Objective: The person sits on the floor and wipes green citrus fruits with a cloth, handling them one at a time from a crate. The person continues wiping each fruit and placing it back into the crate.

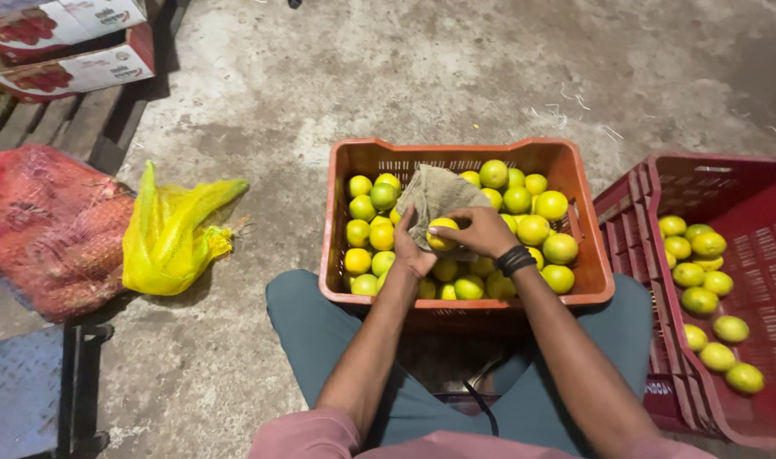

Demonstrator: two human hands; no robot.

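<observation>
An orange plastic crate [588, 255] full of yellow-green citrus fruits sits on the concrete floor between my knees. Above it, my left hand [413, 252] holds a piece of brown burlap cloth [435, 194] against one yellow fruit [442, 234]. My right hand [481, 231], with a black band on its wrist, grips that same fruit from the right side. The cloth drapes up and over the fruits at the crate's middle back.
A red plastic crate [660, 280] with several similar fruits stands at my right. A crumpled yellow mesh bag [171, 234] and a red mesh sack [48, 225] of produce lie to the left. Cardboard boxes [73, 51] rest on a wooden pallet at the far left.
</observation>
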